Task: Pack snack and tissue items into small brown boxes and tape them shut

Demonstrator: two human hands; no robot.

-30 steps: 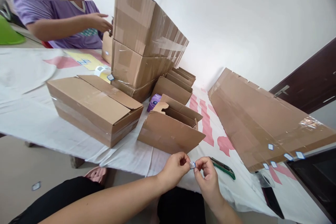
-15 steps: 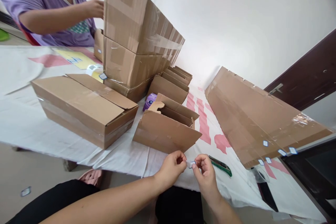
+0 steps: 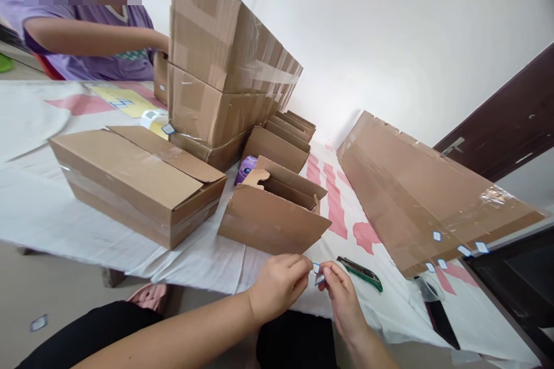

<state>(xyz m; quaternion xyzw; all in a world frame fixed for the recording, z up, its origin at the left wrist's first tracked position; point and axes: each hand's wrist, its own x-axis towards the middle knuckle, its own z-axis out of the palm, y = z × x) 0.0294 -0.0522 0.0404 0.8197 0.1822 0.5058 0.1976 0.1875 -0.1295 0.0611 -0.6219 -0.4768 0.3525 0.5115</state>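
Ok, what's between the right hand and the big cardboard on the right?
Head view: a green knife on the cloth, nearer the right hand.

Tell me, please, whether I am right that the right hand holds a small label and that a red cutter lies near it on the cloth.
Not quite: the cutter is green, as the head view shows. The right hand holds a small label, and the cutter lies near it on the cloth.
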